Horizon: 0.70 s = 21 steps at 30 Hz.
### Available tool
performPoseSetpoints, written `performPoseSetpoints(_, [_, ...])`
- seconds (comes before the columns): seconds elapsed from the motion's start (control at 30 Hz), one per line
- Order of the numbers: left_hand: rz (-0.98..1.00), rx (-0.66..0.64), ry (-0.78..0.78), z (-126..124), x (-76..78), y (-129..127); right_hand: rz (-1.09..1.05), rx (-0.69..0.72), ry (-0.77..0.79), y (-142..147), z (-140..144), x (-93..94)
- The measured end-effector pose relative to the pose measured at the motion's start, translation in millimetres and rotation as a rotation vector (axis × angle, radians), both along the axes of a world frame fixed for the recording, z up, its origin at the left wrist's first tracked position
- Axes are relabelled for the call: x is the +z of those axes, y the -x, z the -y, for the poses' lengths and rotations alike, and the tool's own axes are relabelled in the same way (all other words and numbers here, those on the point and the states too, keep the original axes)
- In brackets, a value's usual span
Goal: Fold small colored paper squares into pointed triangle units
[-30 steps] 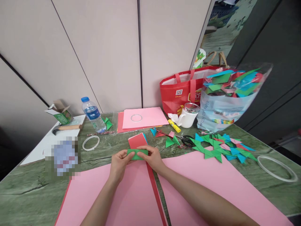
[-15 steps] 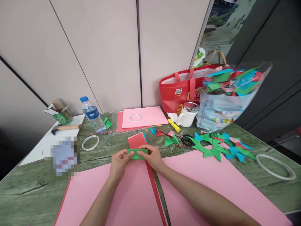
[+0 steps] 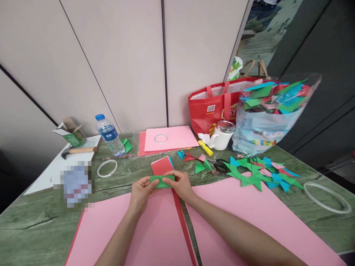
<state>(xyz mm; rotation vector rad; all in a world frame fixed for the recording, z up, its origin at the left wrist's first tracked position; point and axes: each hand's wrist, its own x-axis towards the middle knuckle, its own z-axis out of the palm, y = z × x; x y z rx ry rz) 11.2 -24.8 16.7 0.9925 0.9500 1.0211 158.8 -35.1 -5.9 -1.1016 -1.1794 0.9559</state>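
Note:
A small green folded paper point(image 3: 162, 181) is held between both hands, its long side running left to right. My left hand point(image 3: 142, 192) pinches its left end, thumb on top and fingers behind. At the right end my right hand point(image 3: 181, 186) grips it the same way, the thumb lying close to the other thumb. Just behind the hands rests a stack of red paper point(image 3: 162, 165) with blue showing at its edge. Beneath the wrists lie large pink sheets point(image 3: 155, 225), a red edge showing along one side.
Folded paper pieces point(image 3: 249, 171), scissors point(image 3: 220, 164), a yellow glue stick point(image 3: 205, 147) and a white mug point(image 3: 222, 136) lie to the right. Behind stand a red bag point(image 3: 201, 114) and a filled plastic bag point(image 3: 255, 129). Leftward are a water bottle point(image 3: 110, 136), hammer point(image 3: 80, 150) and white ring point(image 3: 107, 169).
Both hands keep their hold on the green paper with almost no movement. The whole view has shifted very slightly.

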Motion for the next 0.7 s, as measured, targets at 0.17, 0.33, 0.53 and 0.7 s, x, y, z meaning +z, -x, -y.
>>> performPoseSetpoints(0.17, [-0.010, 0.018, 0.009, 0.0, 0.1, -1.0, 0.015, 0.004, -0.011, -0.6, -1.0, -2.3])
performPoseSetpoints(0.33, [-0.010, 0.021, 0.010, -1.0, -1.5, -1.2, 0.041, 0.027, -0.030, -0.9, -1.0, -3.2])
performPoseSetpoints(0.53, [-0.029, 0.023, 0.014, -1.1, -2.4, -1.2, 0.073, 0.036, -0.034, -1.2, -1.4, -2.6])
performPoseSetpoints(0.7, [-0.034, 0.027, 0.013, -1.3, -3.2, -1.3, 0.097, 0.049, -0.025, -1.7, -1.9, -3.4])
